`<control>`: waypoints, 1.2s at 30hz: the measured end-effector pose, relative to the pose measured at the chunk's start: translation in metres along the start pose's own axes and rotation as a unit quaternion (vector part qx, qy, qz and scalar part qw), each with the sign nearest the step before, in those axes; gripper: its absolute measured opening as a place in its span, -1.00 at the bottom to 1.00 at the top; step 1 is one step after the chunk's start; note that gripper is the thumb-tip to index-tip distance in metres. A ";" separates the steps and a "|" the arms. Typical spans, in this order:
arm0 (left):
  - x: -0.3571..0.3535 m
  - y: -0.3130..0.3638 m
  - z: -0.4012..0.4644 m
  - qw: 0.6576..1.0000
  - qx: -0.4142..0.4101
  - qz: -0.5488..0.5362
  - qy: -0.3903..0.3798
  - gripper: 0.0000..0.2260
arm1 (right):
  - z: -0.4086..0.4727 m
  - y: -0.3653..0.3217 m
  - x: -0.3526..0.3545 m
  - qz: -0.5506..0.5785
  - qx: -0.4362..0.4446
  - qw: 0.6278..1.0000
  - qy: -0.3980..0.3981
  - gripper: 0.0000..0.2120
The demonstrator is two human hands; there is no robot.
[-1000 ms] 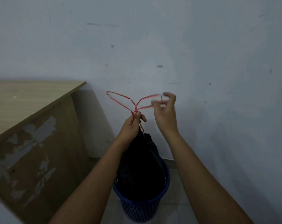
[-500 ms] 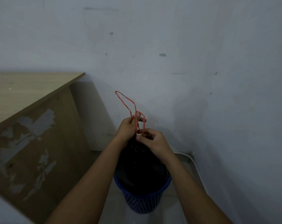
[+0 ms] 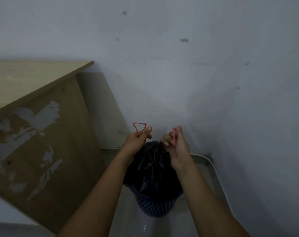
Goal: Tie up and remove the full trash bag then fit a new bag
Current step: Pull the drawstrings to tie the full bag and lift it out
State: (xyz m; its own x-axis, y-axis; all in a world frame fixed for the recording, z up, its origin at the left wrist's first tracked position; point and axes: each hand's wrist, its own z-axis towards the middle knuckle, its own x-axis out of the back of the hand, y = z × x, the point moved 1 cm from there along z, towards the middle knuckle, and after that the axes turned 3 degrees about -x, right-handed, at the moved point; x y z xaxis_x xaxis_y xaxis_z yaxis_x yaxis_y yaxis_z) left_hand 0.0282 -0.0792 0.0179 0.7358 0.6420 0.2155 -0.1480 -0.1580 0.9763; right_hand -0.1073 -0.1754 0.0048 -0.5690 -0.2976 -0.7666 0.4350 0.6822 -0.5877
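Observation:
A full black trash bag [image 3: 152, 170] bulges out of a blue perforated bin [image 3: 155, 206] on the floor by the wall. Its mouth is gathered tight at the top between my hands. My left hand [image 3: 136, 142] pinches one loop of the red drawstring [image 3: 139, 128], which sticks up above my fingers. My right hand [image 3: 177, 147] grips the other end of the drawstring just right of the bag's neck. The two hands are a little apart, one on each side of the neck.
A worn wooden desk [image 3: 35, 127] with peeling veneer stands close on the left. A grey wall [image 3: 196, 82] rises right behind the bin. A white cable [image 3: 219, 175] runs along the tiled floor [image 3: 155, 226] on the right.
Both hands have dropped lower toward the bag's neck and drawn apart. The long red loop has shortened to a small one above my left hand.

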 end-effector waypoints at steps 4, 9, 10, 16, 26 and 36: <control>-0.001 -0.015 0.003 0.998 0.052 -0.013 0.017 -0.55 | 0.006 0.008 -0.007 -0.064 -0.040 0.997 -0.032 -0.71; -0.020 -0.028 0.019 0.975 0.127 -0.180 0.026 -0.55 | 0.025 0.026 0.000 -0.002 -0.082 0.996 0.032 -0.84; -0.024 -0.031 0.020 0.976 0.113 -0.182 0.033 -0.60 | 0.030 0.028 0.006 -0.029 -0.088 0.994 0.058 -0.78; -0.024 -0.040 0.016 0.989 0.020 -0.143 0.012 -0.73 | 0.038 0.033 0.019 -0.256 0.021 0.958 0.130 -0.87; -0.012 -0.019 0.013 0.955 0.041 -0.292 -0.041 -0.68 | 0.042 -0.024 0.011 0.007 -0.043 0.994 0.104 -0.55; -0.022 -0.021 0.007 0.967 0.065 -0.248 -0.008 -0.74 | 0.039 0.012 0.007 -0.255 -0.076 0.961 0.079 -0.87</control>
State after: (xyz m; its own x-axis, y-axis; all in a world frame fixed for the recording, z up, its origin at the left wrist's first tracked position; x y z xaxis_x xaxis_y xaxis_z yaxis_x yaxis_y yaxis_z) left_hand 0.0198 -0.0954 -0.0070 0.7058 0.6512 -0.2788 0.3088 0.0715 0.9485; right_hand -0.0788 -0.1958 -0.0179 -0.7851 -0.5226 -0.3324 -0.0294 0.5675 -0.8228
